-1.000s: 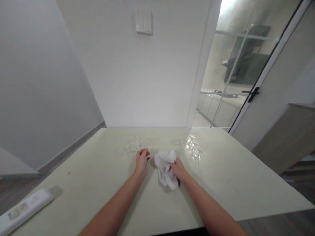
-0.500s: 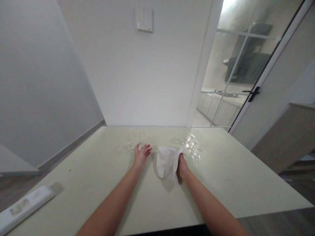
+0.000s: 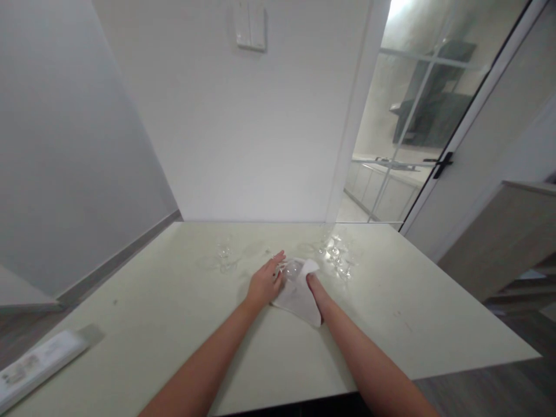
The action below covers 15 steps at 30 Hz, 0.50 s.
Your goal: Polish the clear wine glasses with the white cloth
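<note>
The left hand [image 3: 266, 282], empty a moment ago, now curls its fingers round a clear glass [image 3: 292, 269], bringing it against the white cloth [image 3: 299, 301] pinched by the right hand [image 3: 318, 292], midway between the table's [image 3: 174, 313] side edges.

Pale table [image 3: 174, 301], clear glassware [image 3: 337, 255], white box [image 3: 41, 365]

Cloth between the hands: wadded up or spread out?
Mostly spread: the cloth shows a broad face between left hand and right hand, though a flap folds over near its top.
</note>
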Available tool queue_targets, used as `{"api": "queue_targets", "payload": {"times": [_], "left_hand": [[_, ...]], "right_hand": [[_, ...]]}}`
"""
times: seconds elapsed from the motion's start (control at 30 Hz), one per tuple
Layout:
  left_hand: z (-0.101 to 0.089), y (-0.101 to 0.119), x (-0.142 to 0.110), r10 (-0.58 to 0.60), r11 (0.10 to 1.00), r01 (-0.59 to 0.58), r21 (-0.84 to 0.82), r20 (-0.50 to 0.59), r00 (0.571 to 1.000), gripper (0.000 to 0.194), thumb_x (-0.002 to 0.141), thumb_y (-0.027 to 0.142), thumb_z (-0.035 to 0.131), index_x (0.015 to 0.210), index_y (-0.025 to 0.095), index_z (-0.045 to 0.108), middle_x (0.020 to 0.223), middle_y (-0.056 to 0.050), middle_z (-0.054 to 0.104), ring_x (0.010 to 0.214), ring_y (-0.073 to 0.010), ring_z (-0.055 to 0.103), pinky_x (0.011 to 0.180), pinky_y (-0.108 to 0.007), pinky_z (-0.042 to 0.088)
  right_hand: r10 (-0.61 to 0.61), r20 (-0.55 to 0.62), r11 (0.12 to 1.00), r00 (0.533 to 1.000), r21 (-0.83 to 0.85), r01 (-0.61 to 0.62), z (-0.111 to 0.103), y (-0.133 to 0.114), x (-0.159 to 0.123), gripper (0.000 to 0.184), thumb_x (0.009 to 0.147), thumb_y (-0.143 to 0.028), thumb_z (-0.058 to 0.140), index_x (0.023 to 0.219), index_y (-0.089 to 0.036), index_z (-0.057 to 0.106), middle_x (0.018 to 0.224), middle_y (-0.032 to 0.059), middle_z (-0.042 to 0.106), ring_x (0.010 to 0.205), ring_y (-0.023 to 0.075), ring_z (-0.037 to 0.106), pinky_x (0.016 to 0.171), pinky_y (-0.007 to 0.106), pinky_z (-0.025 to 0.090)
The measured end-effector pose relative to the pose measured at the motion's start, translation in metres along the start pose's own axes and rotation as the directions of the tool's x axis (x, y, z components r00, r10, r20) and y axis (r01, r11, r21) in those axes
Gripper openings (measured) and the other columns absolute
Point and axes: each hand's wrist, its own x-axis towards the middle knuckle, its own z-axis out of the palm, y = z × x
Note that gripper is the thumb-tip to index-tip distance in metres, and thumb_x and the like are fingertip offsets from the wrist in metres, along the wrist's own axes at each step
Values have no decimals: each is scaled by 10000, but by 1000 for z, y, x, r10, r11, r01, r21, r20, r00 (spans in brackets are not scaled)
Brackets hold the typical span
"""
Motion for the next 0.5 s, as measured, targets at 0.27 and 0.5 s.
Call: {"api": "queue_targets", "payload": {"times": [0.27,0.5], "left_hand": [[-2,11,-3,-34,990,33,-140,-7,999,494,838,256,601,1322,260,503,1086,-63,680,925,-185,652,820,-314,544],[-17,16,2,-222,927,66,-370,-396,891,445,665,300,770,1077,197,637,1088,-128,614,1087,-283,533,976,-440,428]], "right_hand": [[5,-213,999,977,54,6,5,-9,2,409,607,-284,756,985,-185,634,894,37,721,773,205,661,738,322,514],[98,-246,995,964,43,-90,3,-15,0,345,639,-378,696,914,-179,635,786,34,712,707,215,657,675,309,509]]}}
